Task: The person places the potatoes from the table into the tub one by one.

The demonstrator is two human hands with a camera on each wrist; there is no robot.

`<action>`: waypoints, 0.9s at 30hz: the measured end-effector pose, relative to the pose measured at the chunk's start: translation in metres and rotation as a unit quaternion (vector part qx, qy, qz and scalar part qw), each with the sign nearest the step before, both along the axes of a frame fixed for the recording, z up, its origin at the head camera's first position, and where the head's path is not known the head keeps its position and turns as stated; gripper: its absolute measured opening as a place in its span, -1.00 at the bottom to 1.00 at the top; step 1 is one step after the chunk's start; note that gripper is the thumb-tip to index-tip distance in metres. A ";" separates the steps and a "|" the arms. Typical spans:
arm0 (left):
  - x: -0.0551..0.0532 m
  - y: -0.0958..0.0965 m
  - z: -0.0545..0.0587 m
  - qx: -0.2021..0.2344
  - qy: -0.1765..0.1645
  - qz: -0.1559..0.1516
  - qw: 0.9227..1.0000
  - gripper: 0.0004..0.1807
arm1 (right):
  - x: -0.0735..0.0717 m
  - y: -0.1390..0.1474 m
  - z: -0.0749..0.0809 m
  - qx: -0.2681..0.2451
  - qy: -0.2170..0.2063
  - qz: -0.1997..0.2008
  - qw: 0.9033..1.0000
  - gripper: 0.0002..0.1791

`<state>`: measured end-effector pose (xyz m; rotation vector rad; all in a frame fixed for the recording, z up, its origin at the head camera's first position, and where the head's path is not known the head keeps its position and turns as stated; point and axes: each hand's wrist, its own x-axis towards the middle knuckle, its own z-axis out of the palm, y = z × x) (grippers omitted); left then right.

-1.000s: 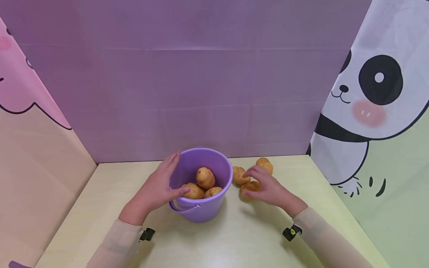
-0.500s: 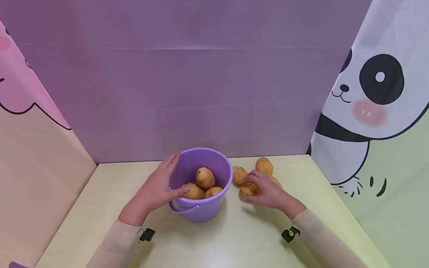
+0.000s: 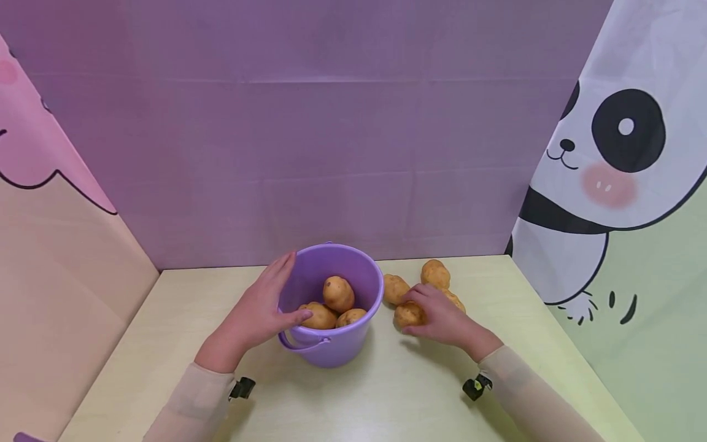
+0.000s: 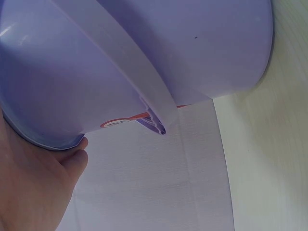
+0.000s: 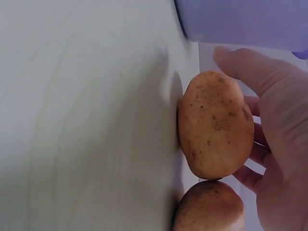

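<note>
On the left side, a pink drawing (image 3: 50, 135) is on the wall, and near to it my left sleeve (image 3: 190, 399) comes in from the near edge, with a black device (image 3: 242, 387) at the wrist. My left hand (image 3: 256, 313) holds the left rim of the bucket (image 3: 337, 350): the thumb lies over the rim to the inside, and the fingers are along the outside, so the rim is between them. The bucket is purple and stands upright on the table (image 3: 166, 344), near the purple back wall (image 3: 342, 135); its handle (image 3: 309, 348) hangs on the near left side. Inside I see a left potato (image 3: 318, 316), a middle potato (image 3: 339, 293), which is farther, and a right potato (image 3: 351, 317). To the right of the bucket, a spare potato (image 3: 394, 290) lies just beside it. Nearer to me, my right hand (image 3: 444, 319) is curled round the gripped potato (image 3: 409, 314), thumb on the near side, fingers on the far side; this potato rests on the table. Behind my fingers is a far potato (image 3: 435, 274), and a half-hidden potato (image 3: 454, 301) is next to my knuckles. At the far right, a panda (image 3: 607, 202) is drawn on the wall.
</note>
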<state>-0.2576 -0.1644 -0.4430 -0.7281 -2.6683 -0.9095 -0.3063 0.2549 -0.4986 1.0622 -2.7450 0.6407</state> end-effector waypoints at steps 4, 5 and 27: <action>-0.001 -0.001 -0.001 0.000 0.005 -0.001 1.000 0.29 | -0.001 0.000 -0.001 0.021 0.010 0.001 1.000 -0.41; -0.001 -0.001 -0.001 0.000 0.005 -0.002 1.000 0.29 | -0.001 0.000 -0.001 0.025 0.012 0.001 1.000 -0.41; 0.000 -0.001 0.001 0.002 0.005 -0.004 1.000 0.28 | 0.005 -0.002 -0.010 0.030 -0.079 -0.009 0.996 -0.35</action>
